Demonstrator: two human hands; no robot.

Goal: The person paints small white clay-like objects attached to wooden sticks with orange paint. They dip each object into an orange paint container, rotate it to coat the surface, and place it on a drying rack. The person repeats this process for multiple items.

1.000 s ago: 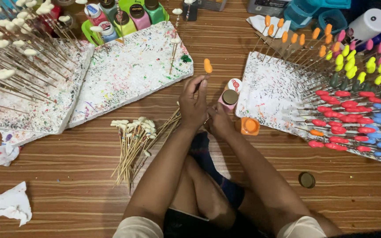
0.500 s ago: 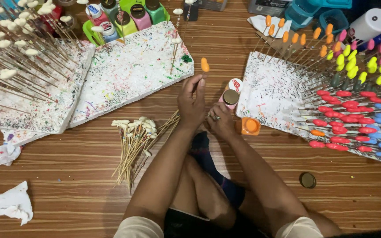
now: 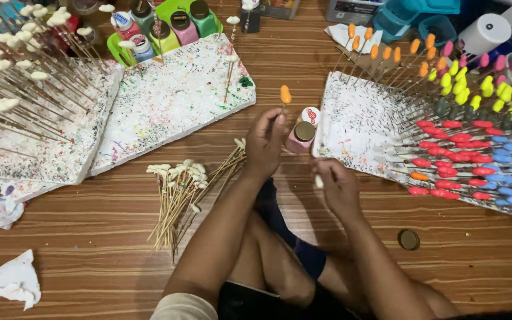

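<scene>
Paint-speckled foam boards lie left and right, sticks stuck in tilted so wet tips stay apart. Centre, the left hand pinches an orange-tipped stick upright above the pink paint bottle; the right hand pinches a white bud

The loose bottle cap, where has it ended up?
The round dark cap lies on the wooden floor at lower right, beside the person's right forearm, below the foam board of painted sticks.
</scene>
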